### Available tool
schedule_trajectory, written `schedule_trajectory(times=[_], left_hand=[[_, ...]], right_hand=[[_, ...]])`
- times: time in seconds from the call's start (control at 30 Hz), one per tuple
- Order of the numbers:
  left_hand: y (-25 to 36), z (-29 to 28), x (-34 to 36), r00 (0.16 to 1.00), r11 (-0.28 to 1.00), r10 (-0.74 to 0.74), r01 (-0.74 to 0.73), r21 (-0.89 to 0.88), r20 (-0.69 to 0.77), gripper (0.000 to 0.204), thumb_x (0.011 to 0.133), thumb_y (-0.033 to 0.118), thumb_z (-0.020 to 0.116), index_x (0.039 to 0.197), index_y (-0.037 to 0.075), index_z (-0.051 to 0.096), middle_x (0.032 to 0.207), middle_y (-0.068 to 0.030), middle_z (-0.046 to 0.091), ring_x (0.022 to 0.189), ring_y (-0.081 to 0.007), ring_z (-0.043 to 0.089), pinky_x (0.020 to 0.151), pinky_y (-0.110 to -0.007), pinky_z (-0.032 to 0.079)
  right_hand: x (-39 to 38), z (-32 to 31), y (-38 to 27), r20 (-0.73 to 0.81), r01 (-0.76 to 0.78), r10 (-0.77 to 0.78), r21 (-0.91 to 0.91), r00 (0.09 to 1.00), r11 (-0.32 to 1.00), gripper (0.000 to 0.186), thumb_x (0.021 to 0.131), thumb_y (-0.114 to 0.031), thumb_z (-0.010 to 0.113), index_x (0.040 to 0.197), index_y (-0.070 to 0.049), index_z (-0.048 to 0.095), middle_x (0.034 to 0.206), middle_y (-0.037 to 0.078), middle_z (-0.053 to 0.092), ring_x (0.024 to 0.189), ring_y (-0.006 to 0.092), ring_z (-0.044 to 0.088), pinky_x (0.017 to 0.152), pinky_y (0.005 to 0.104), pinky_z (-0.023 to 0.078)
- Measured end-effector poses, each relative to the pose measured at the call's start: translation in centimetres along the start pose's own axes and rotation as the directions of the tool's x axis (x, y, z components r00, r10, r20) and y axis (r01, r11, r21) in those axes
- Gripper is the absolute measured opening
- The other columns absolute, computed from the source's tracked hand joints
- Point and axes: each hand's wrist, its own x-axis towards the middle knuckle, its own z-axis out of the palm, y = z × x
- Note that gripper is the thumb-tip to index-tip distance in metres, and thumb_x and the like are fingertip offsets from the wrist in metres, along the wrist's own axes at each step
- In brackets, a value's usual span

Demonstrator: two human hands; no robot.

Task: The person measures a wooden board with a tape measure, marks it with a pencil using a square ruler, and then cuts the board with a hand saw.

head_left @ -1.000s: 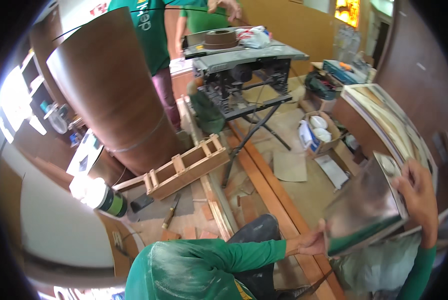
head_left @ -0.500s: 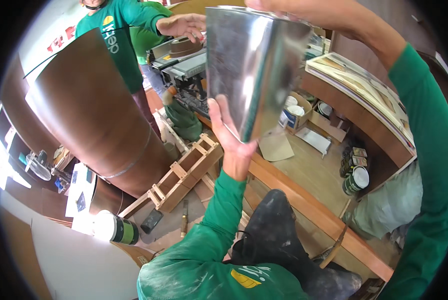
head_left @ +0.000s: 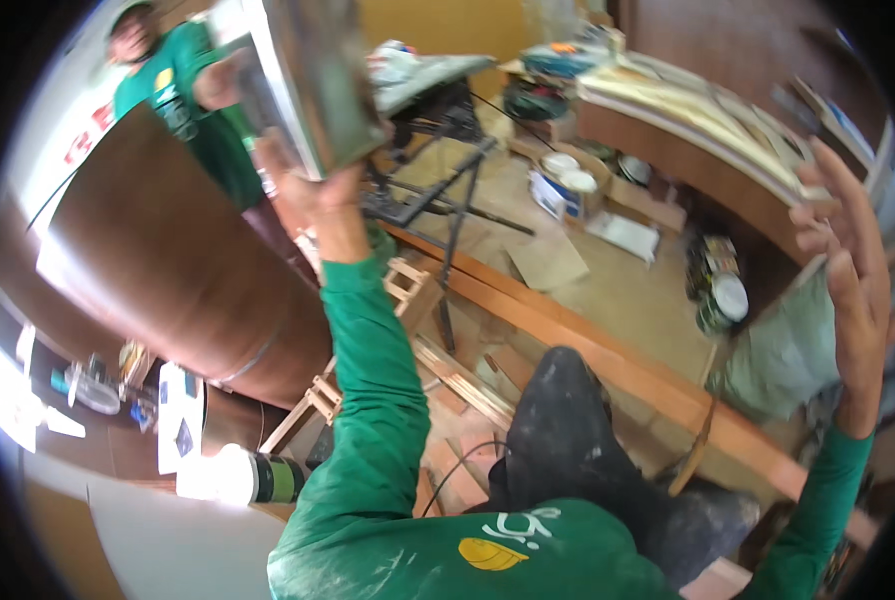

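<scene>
My left hand (head_left: 318,195) is raised at the upper left, its palm and fingers under the bottom of a shiny rectangular metal can (head_left: 328,85). The can's top runs past the upper edge of the picture. A co-worker (head_left: 168,75) in a green shirt stands beyond it, with a hand (head_left: 220,82) reaching to the can's left side; whether that hand grips it is blurred. Far to the right, my right hand (head_left: 853,260) is held up with its fingers apart and nothing in it.
A large curved brown sheet (head_left: 188,260) stands at the left. A wooden beam (head_left: 608,360) crosses the floor before my knee. A small wooden frame (head_left: 408,295), a paint bucket (head_left: 278,480), a work stand (head_left: 448,190) and a box of cans (head_left: 568,185) are around.
The can has moved left toward the co-worker on my left hand. My right hand has let go of its top and swung down to the right.
</scene>
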Motion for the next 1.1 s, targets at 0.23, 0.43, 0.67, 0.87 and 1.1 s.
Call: schedule_trajectory(times=[0.23,0.43,0.67,0.87,1.1], left_hand=[[1.1,-4.3,6.7,0.881,0.887,-0.24,0.37,-0.278,0.407,0.077,0.097,0.047,0.065,0.157,0.003,0.046,0.163,-0.0215,0.043,0.152,-0.0448,0.033,0.124,-0.074,0.016],[0.8,-0.5,13.3,0.816,0.736,-0.422,0.563,-0.377,0.395,0.087,0.091,0.045,0.065,0.16,0.0,0.038,0.157,-0.0285,0.036,0.146,-0.0484,0.026,0.117,-0.078,0.022],[-0.8,1.8,14.2,0.945,0.818,-0.326,0.296,-0.493,0.026,0.115,0.095,0.08,0.047,0.17,0.006,0.002,0.171,-0.0241,0.019,0.159,-0.046,0.014,0.124,-0.073,0.011],[-25.9,0.3,-11.4,0.718,0.789,-0.605,0.481,0.381,0.346,0.053,0.108,0.046,0.054,0.134,0.001,0.066,0.139,-0.0201,0.065,0.132,-0.0353,0.059,0.122,-0.051,0.038],[-44.5,-8.6,-44.6,-0.154,0.278,-0.959,-0.371,0.886,0.237,0.122,0.067,0.048,0.096,0.16,0.0,0.034,0.158,-0.0263,0.041,0.15,-0.0451,0.037,0.123,-0.056,0.035]], right_hand=[[-21.3,-7.3,8.5,-0.393,-0.433,0.505,0.263,0.768,0.862,0.083,0.105,-0.062,0.054,0.163,-0.004,0.041,0.154,0.011,0.051,0.12,0.0149,0.056,0.1,0.0307,0.047],[-33.3,-8.8,9.0,-0.58,-0.561,0.672,0.397,0.46,0.726,0.075,0.108,-0.057,0.052,0.163,-0.006,0.043,0.151,0.009,0.053,0.121,0.0153,0.056,0.1,0.0333,0.046],[-39.9,-4.3,10.9,-0.451,-0.765,0.878,0.507,0.157,0.398,0.068,0.109,-0.059,0.049,0.156,-0.01,0.052,0.143,0.006,0.061,0.114,0.0152,0.061,0.096,0.033,0.048],[-36.1,10.0,10.6,-0.163,-0.992,0.98,0.036,0.118,0.125,0.082,0.098,-0.055,0.069,0.149,0.006,0.047,0.13,0.027,0.066,0.11,0.0366,0.069,0.095,0.0423,0.055],[-34.0,15.6,11.9,-0.105,-0.976,0.975,0.078,0.197,0.206,0.073,0.098,-0.031,0.072,0.149,0.005,0.034,0.114,0.039,0.067,0.111,0.0563,0.067,0.095,0.0543,0.054]])
